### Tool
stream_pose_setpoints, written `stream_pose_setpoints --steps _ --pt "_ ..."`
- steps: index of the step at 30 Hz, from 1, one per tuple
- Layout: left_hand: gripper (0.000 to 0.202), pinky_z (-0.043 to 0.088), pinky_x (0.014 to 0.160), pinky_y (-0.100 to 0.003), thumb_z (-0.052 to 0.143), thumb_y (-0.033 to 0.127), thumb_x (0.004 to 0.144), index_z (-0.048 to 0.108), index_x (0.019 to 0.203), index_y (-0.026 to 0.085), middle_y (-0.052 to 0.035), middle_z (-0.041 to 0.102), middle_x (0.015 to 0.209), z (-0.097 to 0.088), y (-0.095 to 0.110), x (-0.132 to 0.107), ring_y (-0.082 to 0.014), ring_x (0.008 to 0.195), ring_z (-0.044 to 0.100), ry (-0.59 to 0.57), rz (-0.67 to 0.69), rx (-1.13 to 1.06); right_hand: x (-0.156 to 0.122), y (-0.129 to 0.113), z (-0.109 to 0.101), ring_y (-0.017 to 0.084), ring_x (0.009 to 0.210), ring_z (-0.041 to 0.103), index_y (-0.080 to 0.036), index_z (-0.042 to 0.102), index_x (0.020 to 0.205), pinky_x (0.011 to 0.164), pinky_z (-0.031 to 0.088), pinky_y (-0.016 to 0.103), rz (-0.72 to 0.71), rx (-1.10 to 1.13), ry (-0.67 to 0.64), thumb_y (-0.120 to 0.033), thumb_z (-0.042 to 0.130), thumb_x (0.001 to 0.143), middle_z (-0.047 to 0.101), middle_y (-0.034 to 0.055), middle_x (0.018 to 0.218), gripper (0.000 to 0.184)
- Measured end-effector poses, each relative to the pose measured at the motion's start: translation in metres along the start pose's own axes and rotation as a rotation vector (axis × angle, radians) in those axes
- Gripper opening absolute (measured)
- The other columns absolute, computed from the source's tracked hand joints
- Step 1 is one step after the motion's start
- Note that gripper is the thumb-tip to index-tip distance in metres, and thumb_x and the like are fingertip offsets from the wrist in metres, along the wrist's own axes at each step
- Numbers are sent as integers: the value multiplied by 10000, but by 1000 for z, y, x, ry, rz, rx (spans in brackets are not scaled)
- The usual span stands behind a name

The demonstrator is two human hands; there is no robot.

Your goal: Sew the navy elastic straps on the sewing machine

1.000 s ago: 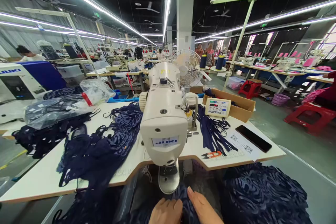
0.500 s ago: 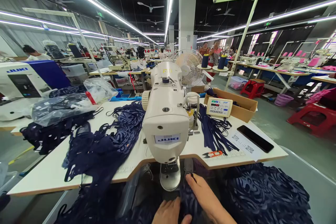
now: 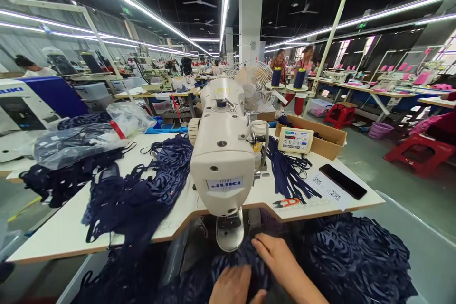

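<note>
Below the head of a white sewing machine (image 3: 223, 156), a navy patterned garment (image 3: 254, 273) lies bunched under my hands. My left hand (image 3: 233, 287) is closed on it at the bottom of the view, fingers together and thumb apart on the right. To its right, my right hand (image 3: 276, 256) pinches the upper edge of the cloth beside the machine's rounded metal arm end (image 3: 230, 237). Part of the garment runs left beneath that metal end. The thumb of my right hand is hidden.
Navy garments (image 3: 142, 194) are heaped left on the white table (image 3: 53, 242). Navy straps (image 3: 285, 166), orange thread snips (image 3: 289, 202), a phone (image 3: 342, 181) and a control panel (image 3: 295, 140) lie right. A bin at lower right holds patterned pieces (image 3: 356, 261). Two people stand beyond the fan (image 3: 251, 88).
The garment has shifted up and spread leftward beneath the metal arm end. My left hand now lies flatter over the cloth, and my right fingertips have moved slightly. The view has shifted a little.
</note>
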State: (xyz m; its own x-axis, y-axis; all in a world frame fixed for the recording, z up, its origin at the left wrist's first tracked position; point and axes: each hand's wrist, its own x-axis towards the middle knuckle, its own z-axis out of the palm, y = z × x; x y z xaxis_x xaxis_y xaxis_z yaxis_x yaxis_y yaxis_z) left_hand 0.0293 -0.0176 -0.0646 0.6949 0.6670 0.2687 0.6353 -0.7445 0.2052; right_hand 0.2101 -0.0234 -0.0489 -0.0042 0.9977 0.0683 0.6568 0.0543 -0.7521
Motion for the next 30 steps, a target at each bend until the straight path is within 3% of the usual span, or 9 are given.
stream_pose_setpoints --steps 2,4,7,10,15,18,21,25,30 --pt "554 528 870 -350 696 388 798 522 1269 154 -148 655 1197 -20 -2 3 -278 1052 648 1 -96 -150 -2 -15 -14 173 761 671 -191 701 861 672 444 212 -18 101 -118 -266 472 952 726 13 825 257" --pt "548 484 962 -348 657 360 844 486 1333 181 -129 604 1292 -44 -5 5 -251 1159 590 -45 -168 -366 -7 -31 -23 154 716 667 -207 734 889 637 446 195 -75 169 -304 -189 521 906 729 -19 804 215" --pt "233 506 807 -240 620 385 884 667 1011 196 -25 717 966 -75 -11 7 -176 918 663 -271 -161 -657 -13 -49 -34 143 771 687 -265 745 1005 695 482 185 -179 224 -469 -148 555 891 746 -44 881 250" --pt "207 464 634 -195 574 368 925 660 875 186 19 689 776 -95 -16 9 -128 716 642 -211 -249 -617 -7 -55 -40 170 953 686 -276 697 1130 862 498 234 -310 162 -269 -248 578 926 733 -6 1066 238" --pt "208 481 790 -313 474 288 980 640 1044 181 -59 673 892 -106 -22 18 -194 866 630 288 -195 -20 16 -55 -35 186 828 691 -234 698 1088 773 533 278 -445 -93 106 -384 448 994 736 61 912 306" --pt "308 385 999 -366 424 191 990 548 1272 201 -86 651 1166 -103 -22 18 -208 1163 545 371 -16 115 23 -55 -32 209 809 679 -238 696 1090 768 525 313 -355 -150 101 -433 394 998 719 75 879 371" --pt "372 292 1070 -329 369 125 993 501 1325 230 -28 611 1297 -98 -20 17 -144 1284 456 198 132 41 25 -52 -32 220 804 658 -248 633 1137 742 509 333 -169 -1 19 -464 444 962 696 67 926 336" --pt "407 317 1017 -351 358 118 986 444 1369 225 -25 590 1337 -99 -17 21 -134 1296 449 57 64 -12 32 -47 -29 141 561 477 -218 559 994 557 394 257 33 257 -67 -458 514 912 497 -42 631 258" --pt "408 312 985 -376 381 144 978 456 1357 275 -8 585 1336 -109 -13 29 -163 1256 470 0 17 -4 48 -46 -26 115 528 369 -217 494 888 528 328 228 122 559 -83 -457 523 895 379 -83 589 242"
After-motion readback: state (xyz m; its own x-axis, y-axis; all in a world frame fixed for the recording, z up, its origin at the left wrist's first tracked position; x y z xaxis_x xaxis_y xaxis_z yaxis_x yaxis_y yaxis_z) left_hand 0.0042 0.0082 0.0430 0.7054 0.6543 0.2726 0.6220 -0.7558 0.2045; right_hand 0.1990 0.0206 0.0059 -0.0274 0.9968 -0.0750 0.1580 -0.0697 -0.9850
